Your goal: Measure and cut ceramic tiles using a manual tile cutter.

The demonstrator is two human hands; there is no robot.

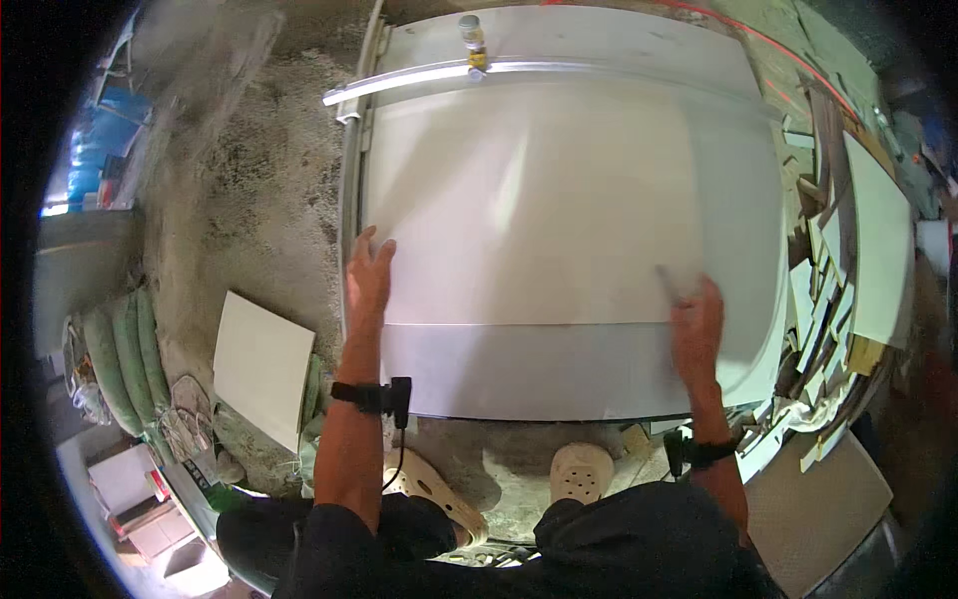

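1. nearest the camera, at 6 o'clock, two pale clogs (582, 471) were seen on the gritty floor (259, 200), with dark trousers below them.
2. the left hand (368, 277) was laid flat, fingers spread wide, on the left edge of the large pale tile (559, 200); nothing was gripped, only pressed.
3. the right hand (699, 319) was likewise spread open on the tile's lower right part; its fingers were blurred.
4. the tile was lying flat at the centre, over a grey base sheet (499, 384).
5. the step was judged to be seating or sliding the tile; even pressure from both palms would be called for next.
6. a metal straightedge (419, 82) was laid across the far edge at 12 o'clock, with a small yellow-labelled bottle (472, 40) beside it.
7. a spare square tile (263, 367) was seen at 8 o'clock, offcuts (828, 299) at 3 o'clock and blue packages (105, 130) at 10 o'clock.
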